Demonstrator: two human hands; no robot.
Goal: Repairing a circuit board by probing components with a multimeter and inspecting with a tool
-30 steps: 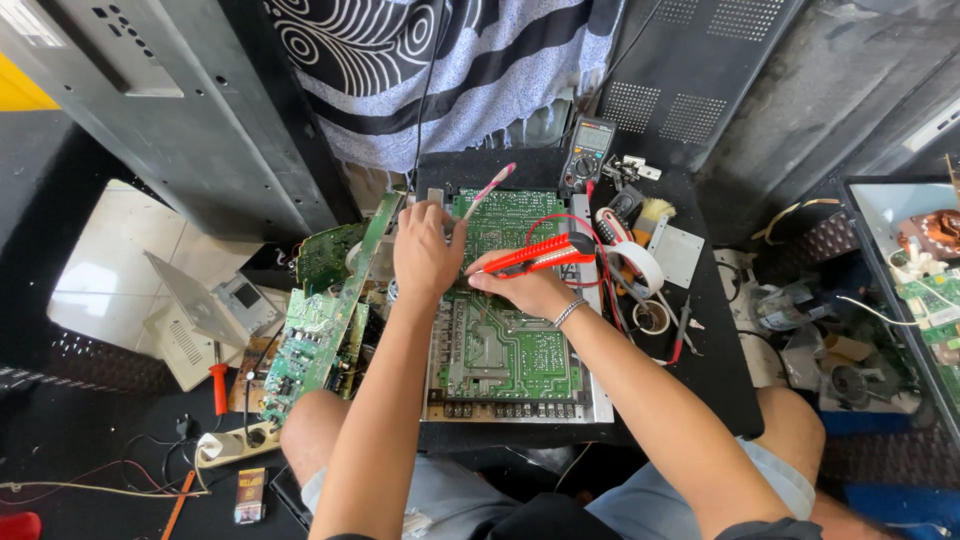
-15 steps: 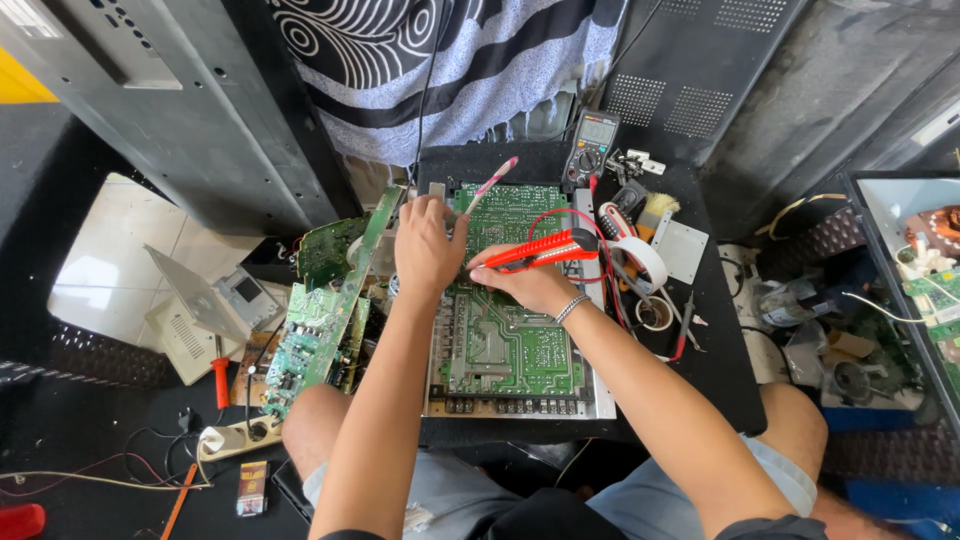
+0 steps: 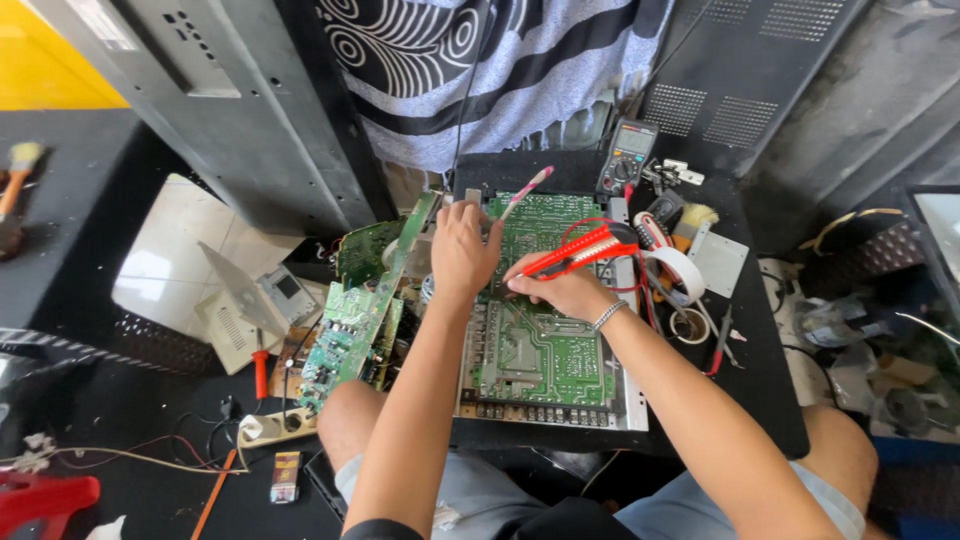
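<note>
A large green circuit board (image 3: 545, 355) in a metal frame lies on a small black table (image 3: 770, 400) in front of me. My left hand (image 3: 462, 250) rests on the board's upper left part, fingers curled, with a pink-tipped stick (image 3: 524, 192) poking out just beyond it. My right hand (image 3: 562, 288) holds a red meter probe (image 3: 585, 250), its tip pressed to the board near my left hand. Red leads (image 3: 600, 225) run back to a multimeter (image 3: 626, 157) at the table's far edge.
Several loose green circuit boards (image 3: 350, 320) lean at the table's left. A tape roll (image 3: 672, 273), a brush (image 3: 690, 218) and small tools lie to the right. A power strip (image 3: 275, 428) and red-handled screwdriver (image 3: 260, 372) sit on the floor. A grey panel (image 3: 200, 100) stands behind.
Both hands stay on the board with the red probe; nothing moves apart from a slight camera shift.
</note>
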